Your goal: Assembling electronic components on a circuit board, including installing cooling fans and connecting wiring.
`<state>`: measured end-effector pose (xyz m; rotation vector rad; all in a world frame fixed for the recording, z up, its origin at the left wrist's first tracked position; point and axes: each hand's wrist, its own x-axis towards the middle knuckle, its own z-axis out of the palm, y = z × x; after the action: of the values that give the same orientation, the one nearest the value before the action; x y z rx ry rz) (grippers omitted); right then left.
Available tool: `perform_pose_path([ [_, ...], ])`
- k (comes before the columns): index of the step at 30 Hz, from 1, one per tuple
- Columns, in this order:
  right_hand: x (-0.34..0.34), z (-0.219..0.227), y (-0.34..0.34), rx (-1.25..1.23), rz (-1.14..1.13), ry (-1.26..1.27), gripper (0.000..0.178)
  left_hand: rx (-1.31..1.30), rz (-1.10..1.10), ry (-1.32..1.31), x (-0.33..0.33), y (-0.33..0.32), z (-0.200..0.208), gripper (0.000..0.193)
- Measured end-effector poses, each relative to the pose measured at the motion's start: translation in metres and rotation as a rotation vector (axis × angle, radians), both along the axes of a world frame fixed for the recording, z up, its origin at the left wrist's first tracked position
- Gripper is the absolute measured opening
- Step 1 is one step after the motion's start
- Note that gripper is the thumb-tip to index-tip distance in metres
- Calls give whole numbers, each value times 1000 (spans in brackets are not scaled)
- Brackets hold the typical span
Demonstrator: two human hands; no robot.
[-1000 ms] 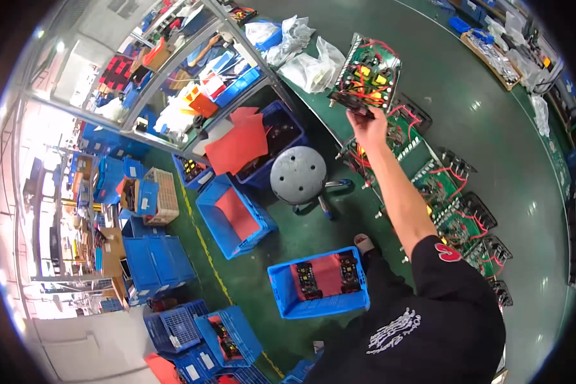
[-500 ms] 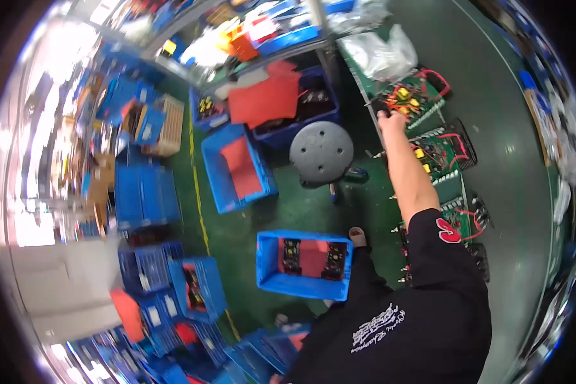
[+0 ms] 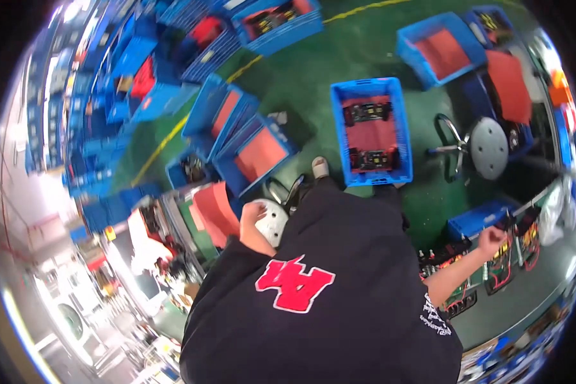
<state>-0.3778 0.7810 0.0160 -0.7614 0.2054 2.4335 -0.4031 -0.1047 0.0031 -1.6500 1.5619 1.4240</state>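
Green-floored workshop, blue plastic crates (image 3: 401, 136) about; a row of green circuit boards with looping red wires (image 3: 498, 267) lies along the tabletop's (image 3: 530, 205) crate-facing edge. Right hand (image 3: 491, 240) is at that row, and I cannot tell whether its fingers grip anything; left hand (image 3: 253, 217), fingers loosely bent with nothing seen in them, is by a grey round stool (image 3: 272, 224). I judge that a sideways reach could snag a wire and drag a board over that edge.

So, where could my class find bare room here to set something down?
Green floor lies bare between the central blue crate and the blue crates at left, and toward the grey stool at right. Red lining shows bare between the crate's two black assemblies. It's crowded around the right hand, where wired circuit boards sit close together.
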Motion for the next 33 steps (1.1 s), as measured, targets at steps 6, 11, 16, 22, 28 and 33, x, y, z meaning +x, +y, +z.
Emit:
perform_pose_path([
  [6, -77, 12, -234, -385, 375, -217, 22, 58, 68, -56, 113, -81, -74, 16],
  [11, -198, 66, -304, -29, 608, -302, 24, 42, 197, -10, 113, -139, -49, 15],
  [16, -277, 142, -403, 182, 868, -130, 31, -89, 469, 70, 176, -172, -46, 16],
  [22, -334, 202, -407, 326, 1097, -148, 25, -19, 712, 81, 233, -116, -85, 21],
  [28, -407, 231, -444, 531, 1268, -14, 17, 192, 838, 50, 257, -16, -99, 27],
  [33, -440, 185, -547, 359, 1527, 0, 18, 207, 1100, 22, 253, 18, -82, 17],
])
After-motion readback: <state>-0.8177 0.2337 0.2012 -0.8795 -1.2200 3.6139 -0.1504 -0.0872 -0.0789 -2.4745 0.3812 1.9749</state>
